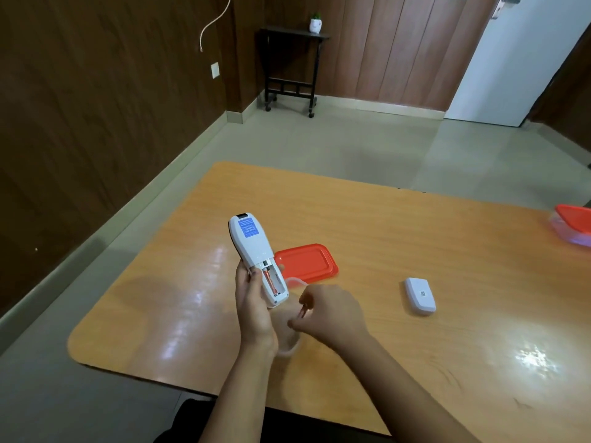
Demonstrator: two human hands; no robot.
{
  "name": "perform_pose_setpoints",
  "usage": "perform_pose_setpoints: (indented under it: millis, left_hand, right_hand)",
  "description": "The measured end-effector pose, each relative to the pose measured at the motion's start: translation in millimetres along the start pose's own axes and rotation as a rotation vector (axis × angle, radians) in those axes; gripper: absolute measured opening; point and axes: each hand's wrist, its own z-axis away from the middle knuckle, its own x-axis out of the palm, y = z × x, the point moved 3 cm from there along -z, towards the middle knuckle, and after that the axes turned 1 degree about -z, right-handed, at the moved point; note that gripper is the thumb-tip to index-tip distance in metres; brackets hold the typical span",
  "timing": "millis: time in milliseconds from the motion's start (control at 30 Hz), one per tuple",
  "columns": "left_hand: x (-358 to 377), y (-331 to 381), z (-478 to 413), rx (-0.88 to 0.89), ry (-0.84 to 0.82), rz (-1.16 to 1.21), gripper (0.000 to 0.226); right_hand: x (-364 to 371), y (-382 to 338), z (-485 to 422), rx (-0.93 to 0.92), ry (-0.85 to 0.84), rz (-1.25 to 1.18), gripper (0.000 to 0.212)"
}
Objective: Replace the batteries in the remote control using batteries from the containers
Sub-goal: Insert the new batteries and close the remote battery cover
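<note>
One battery (270, 280) sits in the remote control's (252, 247) open bay (its back faces up); my left hand (254, 310) grips the remote control; my right hand (335, 316) pinches a second battery (303, 311) just right of it; the battery cover (420, 295) lies on the tabletop (166, 314) farther right.

A plain home or office room is shown. Wood-panelled walls (96, 123), 1 white door (499, 59) and a side table (292, 35) are seen

Battery cover (420, 295) right of lid (305, 263)
</note>
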Motion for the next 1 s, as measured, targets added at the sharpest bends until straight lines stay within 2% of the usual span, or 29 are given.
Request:
perform_pose_setpoints:
  millis: [67, 100, 200, 233, 300, 433, 467, 500, 600, 667, 767, 833, 867, 933, 1000]
  left_hand:
    - [0, 1, 2, -0.017, -0.012, -0.005, 0.032]
    - [1, 1, 3, -0.032, -0.021, -0.002, 0.032]
    - [8, -4, 7, -0.121, -0.092, 0.09, 0.031]
    - [11, -6, 9, -0.161, -0.124, 0.124, 0.032]
    - [18, -12, 15, -0.234, -0.193, 0.154, 0.035]
    - [34, -23, 26, -0.296, -0.293, 0.112, 0.038]
    - [38, -25, 29, -0.29, -0.311, 0.091, 0.038]
    - [42, -28, 32, -0.286, -0.327, 0.072, 0.038]
    - [53, -36, 39, -0.284, -0.386, 0.031, 0.038]
    - [59, -41, 44, -0.294, -0.426, 0.007, 0.039]
    - [63, -45, 50, -0.307, -0.476, -0.016, 0.039]
    - [64, -46, 52, -0.309, -0.494, -0.019, 0.039]
    - [65, -47, 52, -0.314, -0.496, -0.013, 0.039]
    - [65, -48, 51, -0.333, -0.497, 0.011, 0.039]
    - [66, -50, 51, -0.346, -0.492, 0.025, 0.039]
  right_hand:
    - [-11, 17, 6, 0.033, 0.025, -0.405, 0.039]
    - [-17, 27, 10, 0.077, -0.016, -0.681, 0.04]
    - [-29, 50, 28, 0.257, -0.256, -1.625, 0.054]
    - [-32, 59, 34, 0.307, -0.291, -1.837, 0.057]
    - [-36, 73, 44, 0.343, -0.277, -2.051, 0.062]
    - [-37, 88, 57, 0.446, -0.139, -2.13, 0.035]
    - [-34, 91, 58, 0.472, -0.147, -2.159, 0.035]
    - [-32, 92, 59, 0.475, -0.174, -2.21, 0.044]
    - [-27, 95, 58, 0.451, -0.268, -2.429, 0.087]
    - [-26, 99, 57, 0.434, -0.28, -2.531, 0.095]
    - [-24, 103, 58, 0.42, -0.25, -2.576, 0.091]
    - [-26, 101, 61, 0.417, -0.215, -2.516, 0.073]
    - [-28, 100, 62, 0.416, -0.168, -2.424, 0.055]
    - [-32, 99, 64, 0.347, 0.012, -2.161, 0.026]
    - [-36, 95, 68, 0.221, 0.196, -1.816, 0.019]
